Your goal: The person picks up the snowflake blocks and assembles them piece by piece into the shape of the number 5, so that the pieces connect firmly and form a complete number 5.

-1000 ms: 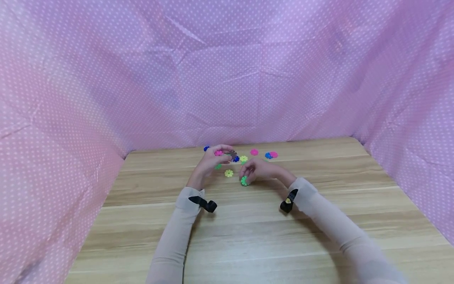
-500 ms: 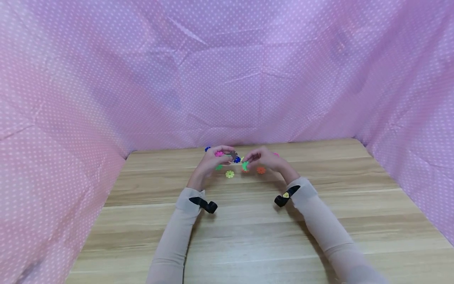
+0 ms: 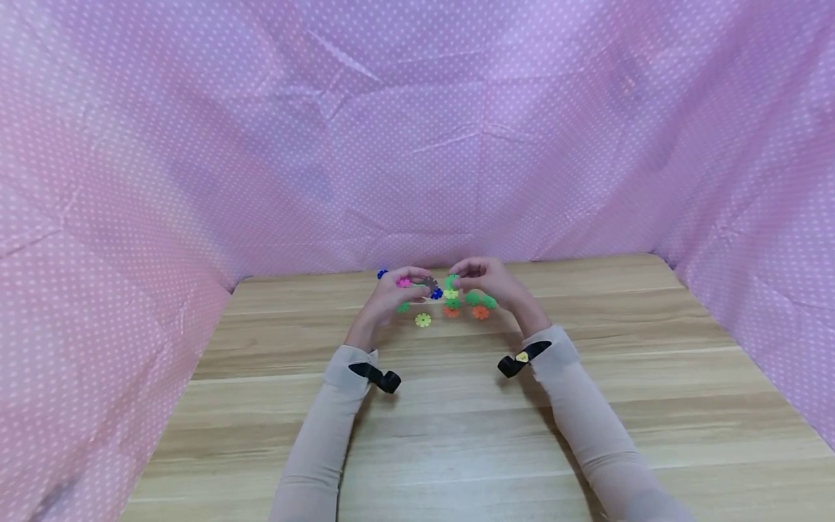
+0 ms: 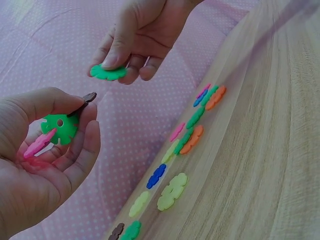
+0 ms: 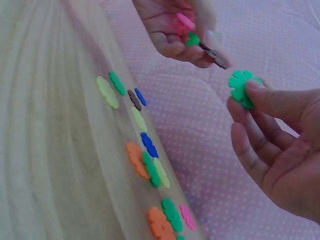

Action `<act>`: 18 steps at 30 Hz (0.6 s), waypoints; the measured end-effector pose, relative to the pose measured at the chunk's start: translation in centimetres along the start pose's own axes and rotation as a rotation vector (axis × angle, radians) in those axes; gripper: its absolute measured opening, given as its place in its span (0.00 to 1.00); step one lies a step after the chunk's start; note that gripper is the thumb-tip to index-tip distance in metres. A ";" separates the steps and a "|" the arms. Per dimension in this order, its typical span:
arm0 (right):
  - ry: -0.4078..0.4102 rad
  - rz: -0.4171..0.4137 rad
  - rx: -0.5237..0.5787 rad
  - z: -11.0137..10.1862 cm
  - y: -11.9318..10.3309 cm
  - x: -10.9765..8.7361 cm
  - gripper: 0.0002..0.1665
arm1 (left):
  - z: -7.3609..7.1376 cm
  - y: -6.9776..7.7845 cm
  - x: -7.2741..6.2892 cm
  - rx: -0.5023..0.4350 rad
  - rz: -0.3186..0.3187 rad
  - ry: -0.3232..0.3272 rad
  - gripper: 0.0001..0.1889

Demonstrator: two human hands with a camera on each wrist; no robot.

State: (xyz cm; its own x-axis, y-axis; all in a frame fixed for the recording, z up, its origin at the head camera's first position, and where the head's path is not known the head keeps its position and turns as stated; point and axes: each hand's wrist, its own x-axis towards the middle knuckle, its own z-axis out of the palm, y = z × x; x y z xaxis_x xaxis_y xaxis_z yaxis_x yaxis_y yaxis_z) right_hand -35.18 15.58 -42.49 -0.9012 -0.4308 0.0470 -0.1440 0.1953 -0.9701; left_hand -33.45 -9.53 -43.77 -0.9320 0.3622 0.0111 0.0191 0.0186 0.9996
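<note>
Over the last second a loose green snowflake disc (image 5: pixel 241 87) has been carried by the right hand (image 3: pixel 497 285) from the middle of the wooden tabletop (image 3: pixel 424 449) toward its far edge, and it is now held up near the left hand (image 3: pixel 385 299). By this shift two orange discs (image 3: pixel 480 312) have been uncovered. As judged from the wrist views, the two held parts have been brought close, yet a gap is left and no joining has been made. The loose disc is pinched between the right thumb and forefinger, the other fingers being bent and spread apart. By the left thumb and curled fingers a small cluster is held above the tabletop, also toward the far edge: a green disc (image 4: pixel 61 131) with a round centre hole, a pink disc (image 4: pixel 39 144) apparently slotted into it, and a brown disc (image 4: pixel 89 98) gripped beneath the thumb and seen nearly edge-on. All are thin and flat, with notched, petal-like rims. Loose yellow discs (image 4: pixel 172 191) and others are scattered along the tabletop's far edge, below the hands.
</note>
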 end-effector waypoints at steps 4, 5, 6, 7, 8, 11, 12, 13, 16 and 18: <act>0.039 -0.042 0.009 0.7 0.1 0.3 0.14 | 0.1 -0.1 0.0 0.002 -0.012 0.010 0.18; 0.049 -0.050 0.009 0.8 0.1 0.4 0.14 | 0.1 -0.1 0.0 0.002 -0.013 0.011 0.18; 0.056 -0.058 0.009 1.0 0.1 0.4 0.13 | 0.1 -0.1 0.0 0.001 -0.015 0.012 0.18; 0.065 -0.064 0.008 1.1 0.1 0.4 0.13 | 0.1 -0.1 0.0 -0.002 -0.017 0.012 0.18; 0.074 -0.069 0.005 1.2 0.0 0.4 0.13 | 0.1 -0.1 0.0 -0.005 -0.020 0.013 0.18; 0.097 -0.083 -0.004 1.5 -0.1 0.3 0.12 | 0.2 -0.1 0.0 -0.012 -0.022 0.018 0.18; 0.102 -0.087 -0.001 1.6 -0.2 0.2 0.13 | 0.2 -0.1 0.1 -0.013 -0.023 0.020 0.18; 0.107 -0.091 0.004 1.7 -0.2 0.2 0.13 | 0.2 -0.2 0.1 -0.013 -0.024 0.022 0.18; 0.123 -0.102 0.028 1.9 -0.3 0.1 0.14 | 0.3 -0.2 0.1 -0.009 -0.021 0.024 0.18; 0.127 -0.108 0.043 2.0 -0.3 0.1 0.14 | 0.3 -0.2 0.1 -0.002 -0.021 0.024 0.18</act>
State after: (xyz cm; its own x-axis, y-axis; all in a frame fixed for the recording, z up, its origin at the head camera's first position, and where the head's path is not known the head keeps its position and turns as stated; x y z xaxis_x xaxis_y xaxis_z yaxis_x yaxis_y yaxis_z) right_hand -34.45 13.70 -42.70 -0.9263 -0.3317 0.1787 -0.2277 0.1149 -0.9669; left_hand -33.47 -9.20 -43.95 -0.9406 0.3394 -0.0094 -0.0013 0.0243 0.9997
